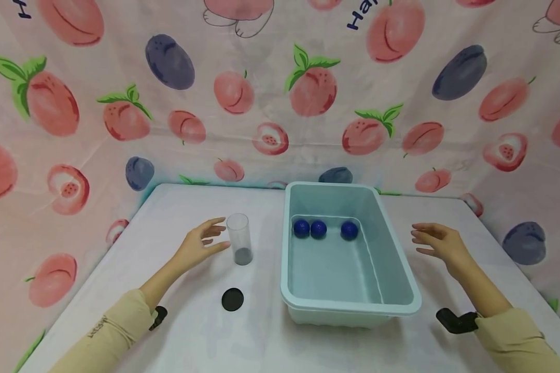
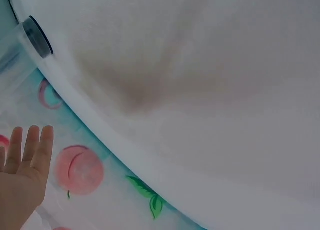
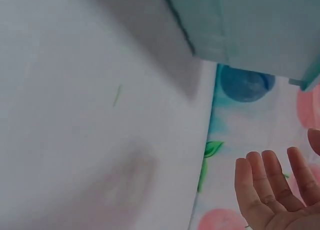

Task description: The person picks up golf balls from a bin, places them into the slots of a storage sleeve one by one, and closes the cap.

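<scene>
A clear cylindrical container (image 1: 239,233) with a dark base stands upright on the white table. Beside it on the left is my left hand (image 1: 199,245), fingers spread and thumb apart, the fingertips right at its wall. In the left wrist view the container's dark base (image 2: 38,37) shows at the upper left, beyond the left hand (image 2: 26,170). A round black lid (image 1: 233,299) lies flat in front of the container. My right hand (image 1: 443,245), holding nothing, hovers to the right of the pale green bin (image 1: 350,304); its relaxed fingers (image 3: 275,182) show in the right wrist view.
Inside the bin, 3 dark blue balls lie near its far end: a left ball (image 1: 302,228), a middle ball (image 1: 318,229) and a right ball (image 1: 349,230). A fruit-print cloth (image 1: 270,67) hangs behind the white table (image 1: 191,331) and along its sides.
</scene>
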Tool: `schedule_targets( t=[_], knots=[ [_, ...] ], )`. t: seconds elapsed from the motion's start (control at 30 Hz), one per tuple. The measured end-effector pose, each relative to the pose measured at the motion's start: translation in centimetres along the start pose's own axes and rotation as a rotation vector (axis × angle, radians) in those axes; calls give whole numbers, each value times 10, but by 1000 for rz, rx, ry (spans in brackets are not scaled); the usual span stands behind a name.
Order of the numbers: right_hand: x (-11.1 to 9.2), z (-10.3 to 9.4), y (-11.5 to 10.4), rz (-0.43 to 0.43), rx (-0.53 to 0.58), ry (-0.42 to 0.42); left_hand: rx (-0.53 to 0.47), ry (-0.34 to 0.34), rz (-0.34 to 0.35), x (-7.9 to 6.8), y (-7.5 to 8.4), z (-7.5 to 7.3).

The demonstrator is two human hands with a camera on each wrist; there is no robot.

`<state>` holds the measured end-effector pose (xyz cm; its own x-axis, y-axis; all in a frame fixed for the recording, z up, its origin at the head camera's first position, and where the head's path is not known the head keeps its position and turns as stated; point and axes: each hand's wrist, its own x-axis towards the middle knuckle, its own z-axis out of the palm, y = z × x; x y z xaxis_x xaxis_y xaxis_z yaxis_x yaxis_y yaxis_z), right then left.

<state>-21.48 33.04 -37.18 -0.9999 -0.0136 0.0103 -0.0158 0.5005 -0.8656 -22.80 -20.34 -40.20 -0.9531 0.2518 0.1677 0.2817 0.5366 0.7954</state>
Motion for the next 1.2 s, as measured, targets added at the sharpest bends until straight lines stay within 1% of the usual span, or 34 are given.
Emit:
schedule_targets(
  t=[0.1,0.17,0.23,0.3,0.5,0.63,0.77,0.9,1.1,1.2],
  knots=[
    [-1,-4,-4,11,168,-44,-95,-3,-9,2,3,4],
    [-1,-7,-7,15,279,-69,-142,-5,-8,4,6,7],
    [-1,-8,-10,24,346,-83,-170,-10,-9,6,8,9],
    [-1,-10,-13,38,379,-88,-190,-12,-15,9,10,11],
    [1,-12,-21,46,417,-100,-259,-13,-45,19,15,21],
    [1,-13,-27,35,446,-113,-270,-2,-37,22,21,27],
    [0,-13,-34,21,481,-128,-265,19,-26,23,24,31],
    [1,-14,-38,6,514,-144,-259,37,-6,24,20,35],
    [3,-14,-48,3,499,-164,-220,58,19,22,16,40],
    [4,-16,-55,-14,515,-189,-211,69,28,20,15,41]
  ],
)
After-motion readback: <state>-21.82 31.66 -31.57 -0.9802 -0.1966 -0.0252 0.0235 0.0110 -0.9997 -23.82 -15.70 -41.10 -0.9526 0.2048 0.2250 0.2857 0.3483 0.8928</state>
